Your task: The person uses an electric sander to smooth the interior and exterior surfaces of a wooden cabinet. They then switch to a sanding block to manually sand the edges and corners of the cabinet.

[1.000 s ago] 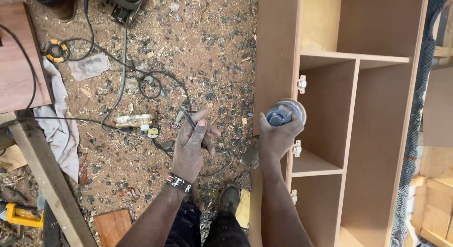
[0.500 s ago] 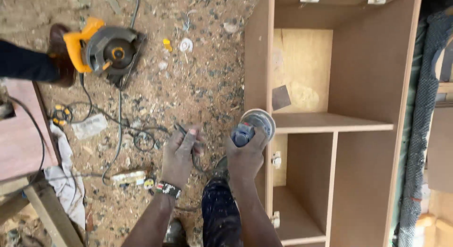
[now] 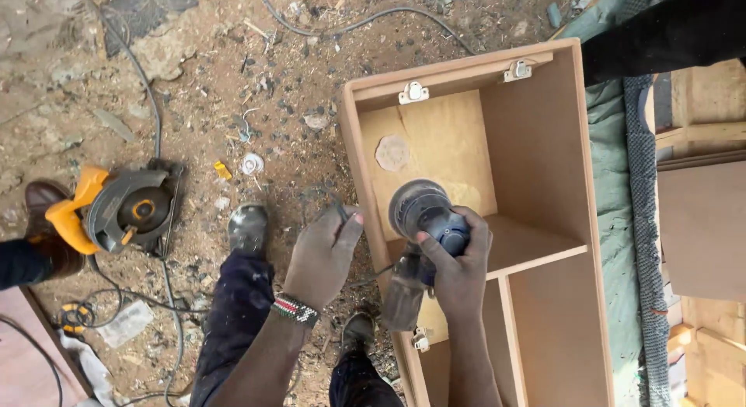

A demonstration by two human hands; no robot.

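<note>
Right hand (image 3: pixel 457 261) is clenched around the top of a grey-blue round-bodied power tool (image 3: pixel 423 209), held over the left side panel of a brown wooden cabinet (image 3: pixel 544 143) lying open-face-up on the ground. The tool sits above the cabinet's upper compartment, near the horizontal shelf (image 3: pixel 536 248). Left hand (image 3: pixel 322 255), with a beaded wristband (image 3: pixel 295 308), is closed on the tool's black cord (image 3: pixel 339 211), just beside the cabinet's left edge. Two metal hinges (image 3: pixel 414 91) are fixed at the cabinet's top panel. A yellow circular saw (image 3: pixel 116 209) lies on the sawdust-strewn dirt floor (image 3: pixel 256 80), well apart to the left, next to another person's brown shoe (image 3: pixel 39 197)
</note>
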